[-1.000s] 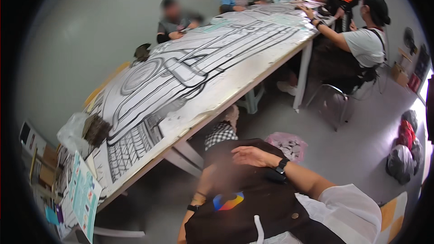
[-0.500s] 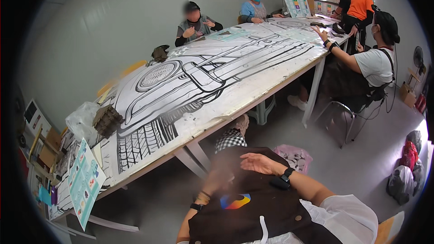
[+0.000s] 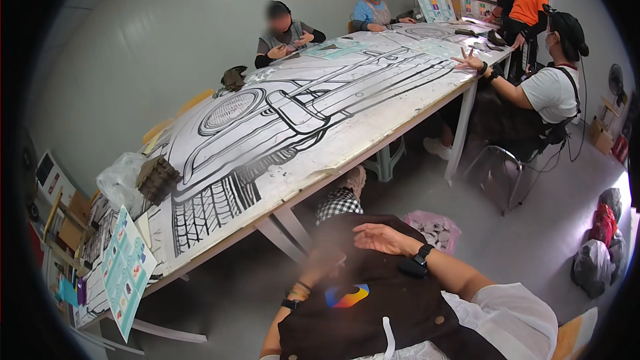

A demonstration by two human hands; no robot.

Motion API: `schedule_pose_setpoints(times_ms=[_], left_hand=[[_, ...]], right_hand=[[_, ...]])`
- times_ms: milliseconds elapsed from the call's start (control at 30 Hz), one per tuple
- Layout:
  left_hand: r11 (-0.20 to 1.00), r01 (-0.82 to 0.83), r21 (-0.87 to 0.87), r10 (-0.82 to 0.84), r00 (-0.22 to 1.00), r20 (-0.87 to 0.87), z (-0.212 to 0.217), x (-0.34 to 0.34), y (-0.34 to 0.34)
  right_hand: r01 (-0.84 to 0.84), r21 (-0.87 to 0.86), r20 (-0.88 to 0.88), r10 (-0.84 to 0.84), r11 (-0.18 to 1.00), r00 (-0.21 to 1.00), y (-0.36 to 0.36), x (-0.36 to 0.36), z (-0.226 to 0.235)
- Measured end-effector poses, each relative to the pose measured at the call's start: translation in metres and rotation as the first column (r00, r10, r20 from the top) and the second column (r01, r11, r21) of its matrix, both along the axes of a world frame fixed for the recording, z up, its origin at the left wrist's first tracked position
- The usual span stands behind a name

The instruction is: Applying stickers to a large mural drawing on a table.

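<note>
My right hand (image 3: pixel 381 237) lies flat with fingers apart on the dark apron (image 3: pixel 373 300) over my lap, a black watch (image 3: pixel 423 254) on its wrist. My left hand (image 3: pixel 321 265) rests on the apron just to the left, a beaded bracelet (image 3: pixel 295 289) at the wrist. That hand is blurred, so its fingers cannot be made out. Neither hand shows anything in it. In front of me stands a long table (image 3: pixel 373 143) covered by a big black-and-white drawing of a car (image 3: pixel 267 120).
A pink bag (image 3: pixel 437 229) and a checkered cloth (image 3: pixel 337 204) lie by my knees. A person in a white shirt (image 3: pixel 550 93) sits on a stool at the right, others at the far side. A plastic bag (image 3: pixel 119 180), dark lump (image 3: pixel 158 179) and chart sheet (image 3: pixel 125 270) crowd the left end.
The view has swung so the table sits lower and nearer the middle. My right hand stays flat on the apron, shifted only slightly.
</note>
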State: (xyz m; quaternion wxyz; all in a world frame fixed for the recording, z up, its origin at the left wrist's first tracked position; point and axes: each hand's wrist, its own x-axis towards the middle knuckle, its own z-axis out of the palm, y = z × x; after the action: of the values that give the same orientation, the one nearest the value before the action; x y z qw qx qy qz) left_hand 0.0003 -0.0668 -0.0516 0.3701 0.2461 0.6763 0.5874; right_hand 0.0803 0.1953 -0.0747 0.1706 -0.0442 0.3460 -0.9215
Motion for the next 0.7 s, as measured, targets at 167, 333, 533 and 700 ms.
schedule_pose_setpoints(times_ms=[167, 333, 533, 700], left_hand=[[0.999, 0.045, -0.001, -0.043, 0.945, -0.324, -0.012, -0.007, -0.001], [0.988, 0.007, 0.157, 0.002, 0.998, -0.058, 0.000, 0.000, 0.000], [0.988, -0.037, 0.147, 0.036, 0.999, 0.011, 0.013, 0.008, 0.008], [0.986, -0.038, 0.162, 0.032, 0.999, 0.042, 0.011, 0.007, 0.004]], right_hand=[[0.007, -0.005, 0.010, -0.007, 1.000, 1.000, -0.006, 0.001, 0.007], [-0.008, -0.103, -0.044, 0.004, 0.995, 0.999, -0.003, 0.018, 0.022], [-0.045, 0.084, -0.211, 0.062, 0.995, 0.975, 0.000, 0.014, 0.015], [0.113, 0.184, -0.101, -0.095, 0.976, 0.990, -0.006, 0.002, -0.005]])
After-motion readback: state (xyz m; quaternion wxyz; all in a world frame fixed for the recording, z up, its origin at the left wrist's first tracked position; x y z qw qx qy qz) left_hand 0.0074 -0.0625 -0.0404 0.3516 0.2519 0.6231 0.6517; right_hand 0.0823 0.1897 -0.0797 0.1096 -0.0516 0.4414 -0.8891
